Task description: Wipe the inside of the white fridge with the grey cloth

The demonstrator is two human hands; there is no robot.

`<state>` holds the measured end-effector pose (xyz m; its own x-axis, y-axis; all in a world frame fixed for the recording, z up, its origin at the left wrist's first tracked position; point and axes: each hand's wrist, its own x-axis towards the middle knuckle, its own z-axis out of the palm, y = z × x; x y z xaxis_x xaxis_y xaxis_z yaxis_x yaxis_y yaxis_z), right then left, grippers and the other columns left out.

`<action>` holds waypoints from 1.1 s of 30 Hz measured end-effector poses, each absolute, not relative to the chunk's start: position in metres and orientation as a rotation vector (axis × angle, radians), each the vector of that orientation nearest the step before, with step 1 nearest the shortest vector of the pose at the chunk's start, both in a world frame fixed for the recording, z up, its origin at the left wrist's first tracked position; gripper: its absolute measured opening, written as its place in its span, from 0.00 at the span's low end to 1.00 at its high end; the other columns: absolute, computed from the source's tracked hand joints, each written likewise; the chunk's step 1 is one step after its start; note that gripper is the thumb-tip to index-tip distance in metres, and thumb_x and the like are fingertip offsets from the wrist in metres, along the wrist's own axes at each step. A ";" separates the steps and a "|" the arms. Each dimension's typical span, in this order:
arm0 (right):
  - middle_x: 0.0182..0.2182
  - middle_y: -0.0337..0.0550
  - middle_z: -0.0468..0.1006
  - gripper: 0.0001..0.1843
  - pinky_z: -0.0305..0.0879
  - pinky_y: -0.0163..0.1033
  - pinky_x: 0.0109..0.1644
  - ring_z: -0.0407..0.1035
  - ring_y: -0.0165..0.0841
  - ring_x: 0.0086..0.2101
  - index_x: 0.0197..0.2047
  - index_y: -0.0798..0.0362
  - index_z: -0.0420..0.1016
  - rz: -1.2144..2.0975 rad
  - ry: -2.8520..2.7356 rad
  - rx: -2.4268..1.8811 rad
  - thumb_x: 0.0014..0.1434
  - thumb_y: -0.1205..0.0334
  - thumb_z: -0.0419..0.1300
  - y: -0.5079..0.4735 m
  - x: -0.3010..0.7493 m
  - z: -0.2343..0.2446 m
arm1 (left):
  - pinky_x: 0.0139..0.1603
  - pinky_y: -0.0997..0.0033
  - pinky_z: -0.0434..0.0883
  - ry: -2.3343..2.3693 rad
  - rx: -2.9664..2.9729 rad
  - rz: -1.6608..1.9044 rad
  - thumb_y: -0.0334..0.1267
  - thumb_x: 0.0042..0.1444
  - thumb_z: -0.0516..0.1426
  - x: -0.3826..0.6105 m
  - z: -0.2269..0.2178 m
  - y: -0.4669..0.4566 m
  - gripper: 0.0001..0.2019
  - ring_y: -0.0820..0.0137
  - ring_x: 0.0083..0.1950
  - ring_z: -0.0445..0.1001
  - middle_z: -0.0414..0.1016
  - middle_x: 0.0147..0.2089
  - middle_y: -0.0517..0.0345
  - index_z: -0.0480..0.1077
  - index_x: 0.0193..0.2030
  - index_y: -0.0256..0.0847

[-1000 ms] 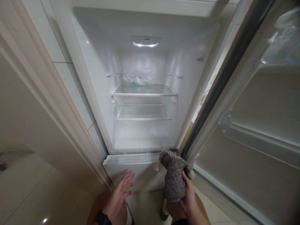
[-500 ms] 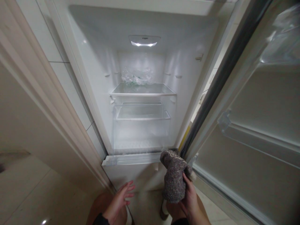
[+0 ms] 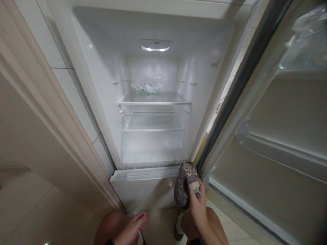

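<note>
Grey-brown patterned cloth [image 3: 184,185], bunched into a narrow bundle with one pale corner out. Sits clenched in the right hand [image 3: 198,209], just before the lower edge of the open fridge [image 3: 143,174]. Looks tighter and narrower than a moment before. Left hand [image 3: 133,228] released, fingers loose, now lower, near the knee.

The crumpled brown-grey patterned cloth [image 3: 184,183] hangs bunched and upright, gripped near its top, just before the open fridge's lower right corner.
</note>
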<state>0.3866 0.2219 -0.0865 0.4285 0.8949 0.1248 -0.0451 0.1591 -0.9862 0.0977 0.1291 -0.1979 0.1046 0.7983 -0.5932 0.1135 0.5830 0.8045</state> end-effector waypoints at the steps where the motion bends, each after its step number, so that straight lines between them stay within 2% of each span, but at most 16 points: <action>1: 0.58 0.49 0.74 0.30 0.56 0.53 0.68 0.66 0.44 0.59 0.60 0.48 0.68 0.779 -0.941 -1.245 0.57 0.46 0.65 0.224 0.386 -0.092 | 0.48 0.58 0.71 1.396 0.849 0.593 0.74 0.45 0.54 0.100 -0.201 0.128 0.49 0.52 0.56 0.76 0.75 0.64 0.45 0.68 0.66 0.40; 4: 0.61 0.51 0.69 0.30 0.54 0.55 0.69 0.64 0.45 0.61 0.64 0.48 0.64 0.712 -1.077 -1.281 0.59 0.55 0.60 0.230 0.384 -0.103 | 0.46 0.60 0.72 1.369 0.888 0.567 0.73 0.46 0.54 0.107 -0.203 0.127 0.47 0.53 0.56 0.76 0.74 0.65 0.46 0.68 0.65 0.42; 7: 0.60 0.51 0.68 0.32 0.54 0.57 0.69 0.63 0.46 0.61 0.64 0.49 0.65 0.611 -1.265 -1.311 0.55 0.64 0.57 0.237 0.382 -0.104 | 0.46 0.60 0.72 1.312 0.959 0.572 0.72 0.49 0.53 0.110 -0.194 0.131 0.43 0.54 0.56 0.76 0.75 0.64 0.48 0.70 0.64 0.45; 10: 0.59 0.53 0.69 0.33 0.54 0.57 0.70 0.63 0.46 0.61 0.63 0.51 0.66 0.541 -1.379 -1.322 0.52 0.66 0.55 0.243 0.383 -0.102 | 0.48 0.60 0.72 1.280 1.001 0.598 0.71 0.52 0.53 0.111 -0.182 0.138 0.41 0.55 0.57 0.76 0.75 0.64 0.48 0.70 0.64 0.45; 17: 0.60 0.51 0.70 0.32 0.56 0.56 0.69 0.64 0.45 0.61 0.63 0.50 0.65 0.662 -1.314 -1.338 0.54 0.63 0.56 0.246 0.389 -0.099 | 0.47 0.62 0.71 1.260 0.970 0.782 0.75 0.50 0.55 0.115 -0.155 0.162 0.45 0.57 0.53 0.76 0.77 0.61 0.44 0.70 0.63 0.41; 22: 0.58 0.53 0.73 0.28 0.59 0.55 0.67 0.68 0.46 0.58 0.60 0.51 0.67 0.731 -1.138 -1.347 0.57 0.53 0.59 0.251 0.385 -0.086 | 0.45 0.62 0.72 1.253 0.847 0.952 0.77 0.48 0.56 0.125 -0.128 0.181 0.49 0.57 0.51 0.78 0.75 0.61 0.37 0.68 0.64 0.37; 25: 0.58 0.55 0.74 0.30 0.59 0.55 0.67 0.68 0.47 0.58 0.60 0.52 0.67 0.716 -1.104 -1.333 0.56 0.50 0.60 0.256 0.380 -0.076 | 0.47 0.61 0.72 1.270 0.899 1.017 0.75 0.51 0.55 0.125 -0.121 0.186 0.46 0.57 0.52 0.78 0.74 0.63 0.36 0.68 0.63 0.37; 30: 0.57 0.54 0.75 0.32 0.60 0.55 0.67 0.70 0.47 0.57 0.60 0.51 0.68 0.688 -1.090 -1.354 0.55 0.47 0.61 0.272 0.377 -0.059 | 0.54 0.56 0.72 1.370 0.928 1.076 0.72 0.56 0.53 0.116 -0.135 0.185 0.42 0.53 0.59 0.75 0.72 0.66 0.38 0.68 0.64 0.39; 33: 0.58 0.54 0.75 0.33 0.60 0.55 0.67 0.70 0.47 0.58 0.61 0.50 0.68 0.696 -1.074 -1.365 0.55 0.46 0.61 0.288 0.375 -0.051 | 0.68 0.53 0.64 1.442 1.004 1.124 0.69 0.59 0.52 0.110 -0.140 0.190 0.40 0.54 0.71 0.65 0.67 0.71 0.40 0.67 0.66 0.38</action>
